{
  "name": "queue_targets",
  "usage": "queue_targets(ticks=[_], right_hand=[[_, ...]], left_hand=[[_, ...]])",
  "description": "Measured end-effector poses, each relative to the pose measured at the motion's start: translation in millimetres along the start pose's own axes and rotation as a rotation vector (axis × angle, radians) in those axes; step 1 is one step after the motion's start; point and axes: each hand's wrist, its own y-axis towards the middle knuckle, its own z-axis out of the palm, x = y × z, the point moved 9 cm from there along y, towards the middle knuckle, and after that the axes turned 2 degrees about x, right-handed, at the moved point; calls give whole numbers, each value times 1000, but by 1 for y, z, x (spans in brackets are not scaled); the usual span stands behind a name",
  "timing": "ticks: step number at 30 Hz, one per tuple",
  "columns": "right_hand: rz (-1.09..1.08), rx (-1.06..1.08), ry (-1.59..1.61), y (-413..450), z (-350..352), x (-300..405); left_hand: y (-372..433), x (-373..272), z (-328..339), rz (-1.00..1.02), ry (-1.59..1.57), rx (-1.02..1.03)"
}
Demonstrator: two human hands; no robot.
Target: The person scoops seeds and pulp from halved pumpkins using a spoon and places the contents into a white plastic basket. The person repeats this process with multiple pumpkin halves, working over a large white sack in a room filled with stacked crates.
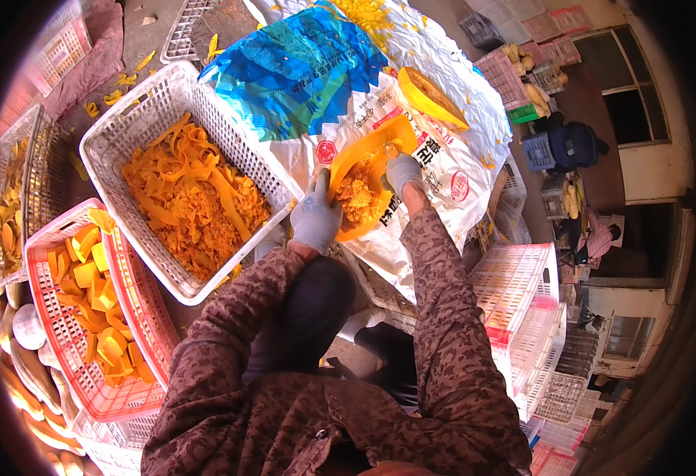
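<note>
A peeled orange squash half (pixel 367 178), its hollow filled with stringy pulp, rests on a printed white woven sack (pixel 300 156). My left hand (pixel 317 215), in a pale glove, grips the near left rim of the squash. My right hand (pixel 403 171), gloved too, is closed at the hollow's right side around something mostly hidden, perhaps a scraping tool. Above the squash lies another yellow squash half (pixel 433 98), cut side up. To the left, a white plastic crate (pixel 139 229) holds orange peelings and pulp. A pink crate (pixel 65 351) holds cut squash chunks (pixel 101 291).
Whole squashes (pixel 29 357) lie at the far left beside another crate (pixel 41 172) of pieces. Stacked plastic crates (pixel 517 297) stand close by my right arm. Yellow peelings (pixel 362 15) litter the sack's far end. People (pixel 600 241) are at work in the right background.
</note>
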Motion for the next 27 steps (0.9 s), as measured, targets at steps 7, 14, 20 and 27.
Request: queue_targets(ticks=[7, 14, 20, 27], right_hand=[[-105, 97, 127, -80, 11, 55], [-255, 124, -242, -123, -15, 60], [-325, 50, -590, -28, 0, 48], [-92, 101, -87, -32, 24, 45]], left_hand=[[-2, 15, 0, 36, 19, -52], [-1, 11, 3, 0, -1, 32], [0, 0, 1, 11, -16, 8], [6, 10, 14, 57, -10, -13]])
